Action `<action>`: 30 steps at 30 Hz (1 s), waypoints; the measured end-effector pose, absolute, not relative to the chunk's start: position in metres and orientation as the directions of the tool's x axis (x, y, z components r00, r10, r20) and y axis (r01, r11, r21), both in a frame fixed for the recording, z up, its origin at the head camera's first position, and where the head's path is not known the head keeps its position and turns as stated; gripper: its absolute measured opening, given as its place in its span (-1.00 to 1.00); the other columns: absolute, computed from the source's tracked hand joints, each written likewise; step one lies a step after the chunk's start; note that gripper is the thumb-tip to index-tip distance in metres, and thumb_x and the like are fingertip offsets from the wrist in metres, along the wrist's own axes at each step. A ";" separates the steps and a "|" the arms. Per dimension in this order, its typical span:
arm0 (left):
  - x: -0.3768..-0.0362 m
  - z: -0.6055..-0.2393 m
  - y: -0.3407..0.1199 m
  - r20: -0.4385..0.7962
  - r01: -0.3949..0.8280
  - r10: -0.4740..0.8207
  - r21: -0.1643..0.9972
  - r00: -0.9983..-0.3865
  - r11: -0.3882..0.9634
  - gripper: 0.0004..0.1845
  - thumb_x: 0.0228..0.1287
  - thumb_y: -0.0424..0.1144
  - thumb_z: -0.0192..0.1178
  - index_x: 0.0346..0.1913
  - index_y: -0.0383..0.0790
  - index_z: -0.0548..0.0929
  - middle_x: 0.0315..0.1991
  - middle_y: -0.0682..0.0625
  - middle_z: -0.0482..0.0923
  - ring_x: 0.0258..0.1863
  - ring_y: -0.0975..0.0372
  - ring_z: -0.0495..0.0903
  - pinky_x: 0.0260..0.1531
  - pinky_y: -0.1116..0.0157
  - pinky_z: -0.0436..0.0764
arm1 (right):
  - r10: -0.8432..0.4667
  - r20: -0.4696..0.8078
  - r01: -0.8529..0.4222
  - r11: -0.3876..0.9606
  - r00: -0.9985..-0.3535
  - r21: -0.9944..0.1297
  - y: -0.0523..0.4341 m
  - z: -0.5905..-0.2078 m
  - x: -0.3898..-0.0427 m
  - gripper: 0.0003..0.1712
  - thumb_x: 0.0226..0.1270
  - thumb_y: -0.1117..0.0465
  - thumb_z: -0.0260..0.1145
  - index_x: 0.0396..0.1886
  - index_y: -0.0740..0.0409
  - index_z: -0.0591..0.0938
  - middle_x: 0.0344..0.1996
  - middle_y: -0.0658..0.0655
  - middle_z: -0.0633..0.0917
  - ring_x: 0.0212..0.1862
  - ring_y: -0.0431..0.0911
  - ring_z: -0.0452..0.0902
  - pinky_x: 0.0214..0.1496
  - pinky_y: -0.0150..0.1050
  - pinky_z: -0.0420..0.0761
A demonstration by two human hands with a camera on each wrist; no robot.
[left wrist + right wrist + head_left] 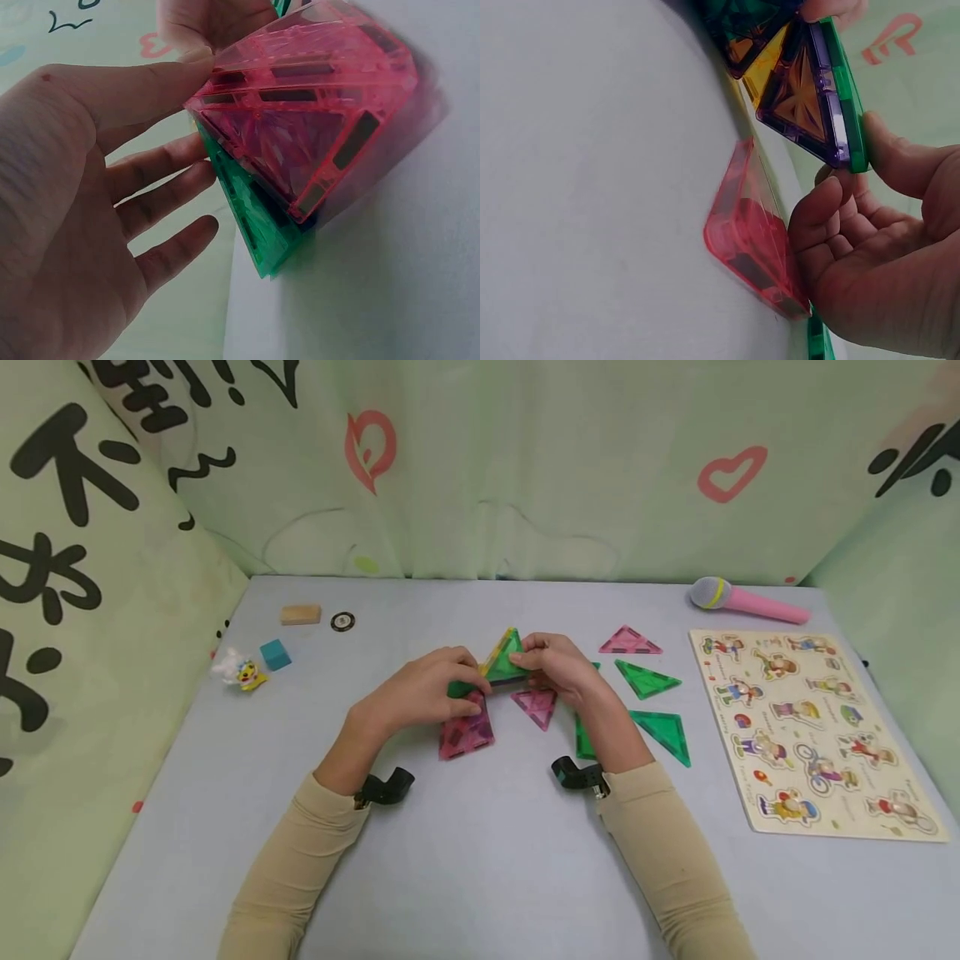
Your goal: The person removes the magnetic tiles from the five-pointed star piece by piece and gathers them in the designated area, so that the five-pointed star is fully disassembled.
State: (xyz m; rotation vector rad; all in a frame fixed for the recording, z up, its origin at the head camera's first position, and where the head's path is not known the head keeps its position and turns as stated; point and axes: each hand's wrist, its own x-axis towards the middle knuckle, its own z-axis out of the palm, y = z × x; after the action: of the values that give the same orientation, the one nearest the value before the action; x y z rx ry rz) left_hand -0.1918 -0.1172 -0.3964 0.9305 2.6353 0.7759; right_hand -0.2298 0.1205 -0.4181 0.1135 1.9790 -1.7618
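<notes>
While the left hand (431, 687) pinches the corner of a pink translucent plastic tile piece (467, 731) with its thumb on top, its outer fingers spread loosely, the right hand (561, 667) pinches the edge of a green translucent plastic triangle (510, 662) between thumb and fingertips, its remaining fingers curled inward. That green triangle sits between the hands, with a yellow translucent tile (492, 653) on its left-hand side and a purple-framed orange triangular tile (799, 112) against its underside. Another green translucent tile (251, 206) lies against the pink piece by the left hand's fingers; whether every tile here is joined, I cannot tell. Just below the right hand is a loose pink triangle (536, 706), and a partly hidden green tile (583, 739) lies by the right wrist. Right of that hand are one pink triangle (630, 642) and two green triangles (647, 678), then a cream board with cartoon figures (843, 818). Well left of the left hand sits a blue cube (275, 654).
</notes>
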 end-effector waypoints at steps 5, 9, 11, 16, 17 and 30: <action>-0.195 -0.398 -0.121 0.008 0.468 0.581 0.602 -0.814 0.647 -0.83 0.31 -0.03 0.32 -0.09 0.08 0.75 0.03 0.17 0.52 0.08 0.25 0.48 0.13 0.14 0.53 | -0.312 -0.369 0.338 0.149 -0.876 -0.929 0.121 -0.417 -0.230 -0.84 0.44 0.25 0.23 -0.25 0.19 0.41 -0.51 -0.08 0.49 -0.54 -0.22 0.38 -0.38 -0.35 0.49; -0.198 -0.402 -0.120 0.041 0.411 0.490 0.608 -0.871 0.679 -0.80 0.31 0.03 0.31 -0.10 0.08 0.67 0.09 0.15 0.51 0.10 0.22 0.50 0.15 0.11 0.53 | -0.347 -0.346 0.319 0.132 -0.872 -0.938 0.121 -0.418 -0.230 -0.86 0.45 0.27 0.22 -0.24 0.19 0.41 -0.53 -0.08 0.54 -0.54 -0.24 0.41 -0.41 -0.36 0.50; -0.198 -0.403 -0.118 0.026 0.384 0.463 0.600 -0.886 0.702 -0.74 0.29 0.06 0.32 -0.07 0.06 0.64 0.11 0.13 0.51 0.09 0.21 0.50 0.15 0.08 0.54 | -0.357 -0.338 0.314 0.125 -0.871 -0.941 0.120 -0.417 -0.230 -0.87 0.46 0.27 0.21 -0.25 0.19 0.42 -0.54 -0.09 0.55 -0.53 -0.25 0.42 -0.42 -0.36 0.49; -0.197 -0.401 -0.117 -0.022 0.337 0.433 0.593 -0.901 0.732 -0.61 0.23 0.13 0.34 0.02 0.04 0.60 0.09 0.12 0.54 0.06 0.20 0.52 0.11 0.08 0.55 | -0.386 -0.315 0.307 0.084 -0.867 -0.948 0.116 -0.415 -0.228 -0.89 0.47 0.29 0.19 -0.27 0.18 0.42 -0.56 -0.09 0.54 -0.54 -0.25 0.41 -0.44 -0.38 0.48; -0.197 -0.400 -0.116 -0.026 0.329 0.426 0.593 -0.905 0.735 -0.59 0.22 0.14 0.35 0.03 0.05 0.59 0.09 0.12 0.54 0.07 0.21 0.53 0.10 0.08 0.55 | -0.393 -0.311 0.309 0.071 -0.865 -0.948 0.115 -0.415 -0.228 -0.88 0.47 0.30 0.19 -0.27 0.18 0.42 -0.57 -0.09 0.53 -0.54 -0.25 0.41 -0.44 -0.38 0.49; -0.188 -0.397 -0.103 -0.014 0.289 0.356 0.554 -0.935 0.781 -0.43 0.20 0.05 0.38 0.22 0.02 0.45 0.04 0.05 0.58 -0.03 0.18 0.60 -0.09 0.07 0.61 | -0.429 -0.309 0.370 -0.062 -0.848 -0.927 0.107 -0.418 -0.225 -0.89 0.49 0.31 0.15 -0.29 0.15 0.42 -0.51 -0.06 0.60 -0.47 -0.24 0.48 -0.40 -0.38 0.51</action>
State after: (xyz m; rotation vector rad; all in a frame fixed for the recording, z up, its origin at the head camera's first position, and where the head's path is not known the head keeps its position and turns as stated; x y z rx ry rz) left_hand -0.1884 -0.1034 -0.3975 0.5182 2.8526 0.8590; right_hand -0.2248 0.1067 -0.4176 -0.0641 1.6874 -1.9586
